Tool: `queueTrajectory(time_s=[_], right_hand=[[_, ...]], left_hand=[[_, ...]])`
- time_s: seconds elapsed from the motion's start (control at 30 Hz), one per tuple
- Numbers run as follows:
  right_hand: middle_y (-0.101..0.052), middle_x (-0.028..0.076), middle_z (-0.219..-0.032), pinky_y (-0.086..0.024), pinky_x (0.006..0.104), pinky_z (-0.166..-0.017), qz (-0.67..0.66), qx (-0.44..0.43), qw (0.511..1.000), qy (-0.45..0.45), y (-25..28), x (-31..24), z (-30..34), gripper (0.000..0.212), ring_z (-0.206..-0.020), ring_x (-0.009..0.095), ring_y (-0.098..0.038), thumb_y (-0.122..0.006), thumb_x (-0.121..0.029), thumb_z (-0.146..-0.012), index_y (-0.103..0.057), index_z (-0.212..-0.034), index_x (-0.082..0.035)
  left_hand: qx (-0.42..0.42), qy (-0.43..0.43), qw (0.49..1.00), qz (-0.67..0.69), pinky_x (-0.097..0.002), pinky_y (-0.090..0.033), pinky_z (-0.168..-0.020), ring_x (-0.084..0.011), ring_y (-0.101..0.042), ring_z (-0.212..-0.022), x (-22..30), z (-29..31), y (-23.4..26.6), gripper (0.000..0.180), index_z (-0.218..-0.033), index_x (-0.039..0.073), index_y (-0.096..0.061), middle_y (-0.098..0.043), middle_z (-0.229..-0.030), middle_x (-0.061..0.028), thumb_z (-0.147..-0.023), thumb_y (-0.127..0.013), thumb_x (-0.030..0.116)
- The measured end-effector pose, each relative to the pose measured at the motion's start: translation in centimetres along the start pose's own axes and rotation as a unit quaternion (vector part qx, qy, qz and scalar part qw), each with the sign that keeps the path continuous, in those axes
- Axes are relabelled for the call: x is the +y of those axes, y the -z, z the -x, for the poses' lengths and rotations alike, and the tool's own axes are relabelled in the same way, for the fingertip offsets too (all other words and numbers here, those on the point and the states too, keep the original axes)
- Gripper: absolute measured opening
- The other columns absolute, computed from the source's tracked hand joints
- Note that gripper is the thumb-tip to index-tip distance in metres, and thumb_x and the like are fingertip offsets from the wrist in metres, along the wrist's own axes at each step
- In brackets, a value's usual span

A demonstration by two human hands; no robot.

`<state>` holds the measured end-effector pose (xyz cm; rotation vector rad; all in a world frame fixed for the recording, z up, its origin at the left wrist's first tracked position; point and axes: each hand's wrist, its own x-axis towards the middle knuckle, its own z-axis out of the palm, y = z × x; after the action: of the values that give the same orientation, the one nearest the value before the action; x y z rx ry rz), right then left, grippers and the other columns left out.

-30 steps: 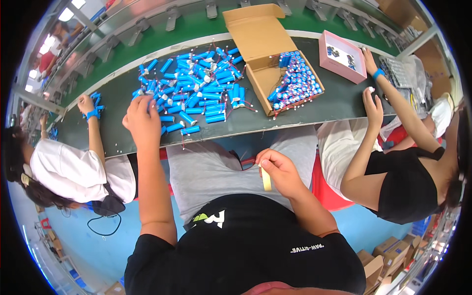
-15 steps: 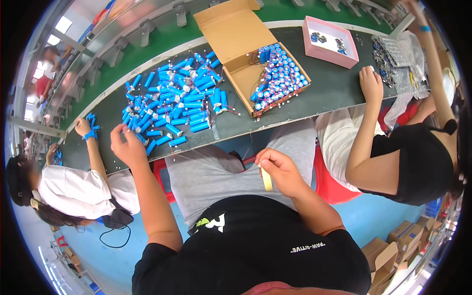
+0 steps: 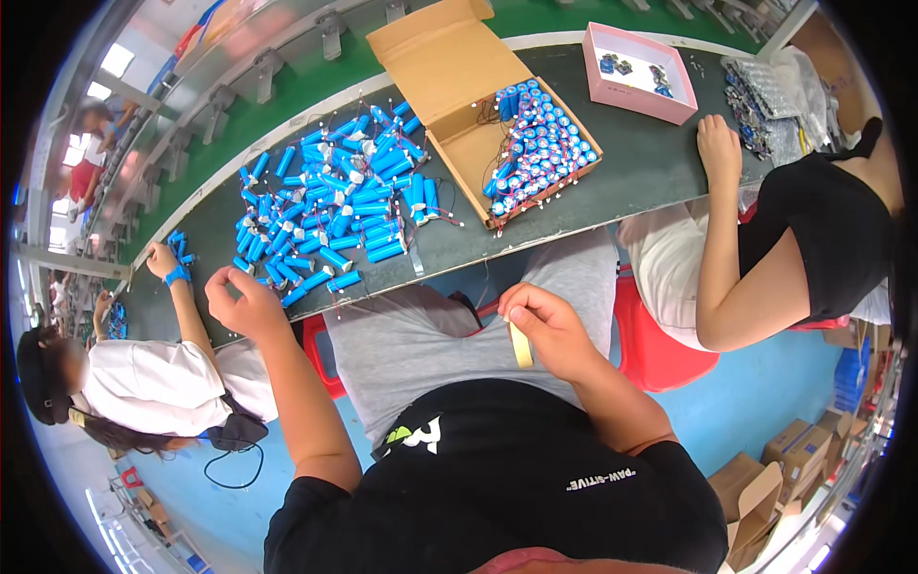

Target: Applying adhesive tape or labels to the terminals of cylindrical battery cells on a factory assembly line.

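Right hand (image 3: 553, 333) has a yellow tape roll (image 3: 521, 346) pinched between thumb and curled fingers, held over the person's lap just off the table edge. Left hand (image 3: 247, 302) is up at the near left edge of the battery pile, thumb and fingertips bunched together; can't tell if anything tiny is in there, or if it's actually touching a cell.

Right by it is a big messy heap of blue cylindrical cells (image 3: 325, 206), mostly lying on their sides every which way, thin wires poking out, all on the dark table (image 3: 636, 158).

Now the containers. Just right of the heap sits a cardboard box (image 3: 473, 153), lid flipped back, with more blue cells (image 3: 550, 134) packed on end, mostly toward its right side, wires tangled among them. Past that there's a pink box (image 3: 641, 100) with a white inside and two little clusters of small dark and blue parts. Further right, clear plastic packaging (image 3: 765, 86) lies next to a bunch of small metallic bits, near a co-worker's hand (image 3: 717, 153). More cardboard cartons (image 3: 798, 454) sit on the floor; can't see what's in them.
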<state>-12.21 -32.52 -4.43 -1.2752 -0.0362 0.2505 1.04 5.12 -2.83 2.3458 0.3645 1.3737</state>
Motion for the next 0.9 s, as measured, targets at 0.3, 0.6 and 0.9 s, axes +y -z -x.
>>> queueTrajectory(time_s=[0.3,0.6,0.9], right_hand=[[-0.055,0.006,-0.101,-0.040,0.0268,-0.084,0.000,-0.021,1.000,0.023,-0.1,-0.3,-0.3,0.013,-0.094,0.013,-0.049,-0.053,-0.012,-0.099,-0.056,-0.093,-0.001],[-0.055,0.008,-0.104,-0.046,0.0266,-0.076,-0.011,-0.020,1.000,0.008,-0.3,-0.4,0.5,0.011,-0.083,0.013,-0.055,-0.052,-0.009,-0.099,-0.057,-0.095,-0.001],[-0.055,0.007,-0.102,-0.045,0.0263,-0.074,-0.060,0.028,0.998,0.010,2.1,0.1,1.5,0.015,-0.080,0.012,-0.054,-0.052,-0.014,-0.100,-0.056,-0.093,-0.001]], left_hand=[[0.012,-0.193,0.976,0.103,-0.0400,-0.046,-0.081,-0.0289,-0.060,-0.091,7.1,-2.1,-0.6,0.012,-0.093,0.001,-0.065,-0.066,-0.094,-0.0115,-0.082,-0.062,0.000],[-0.339,-0.326,0.848,0.244,-0.0447,-0.048,-0.086,-0.0359,-0.060,-0.098,23.7,-0.7,-11.5,0.021,-0.102,0.006,-0.068,-0.065,-0.103,-0.0144,-0.082,-0.064,0.005],[-0.463,-0.339,0.790,0.215,-0.0441,-0.049,-0.086,-0.0345,-0.061,-0.098,27.3,1.2,-13.6,0.017,-0.098,0.005,-0.069,-0.064,-0.101,-0.0131,-0.083,-0.061,0.008]])
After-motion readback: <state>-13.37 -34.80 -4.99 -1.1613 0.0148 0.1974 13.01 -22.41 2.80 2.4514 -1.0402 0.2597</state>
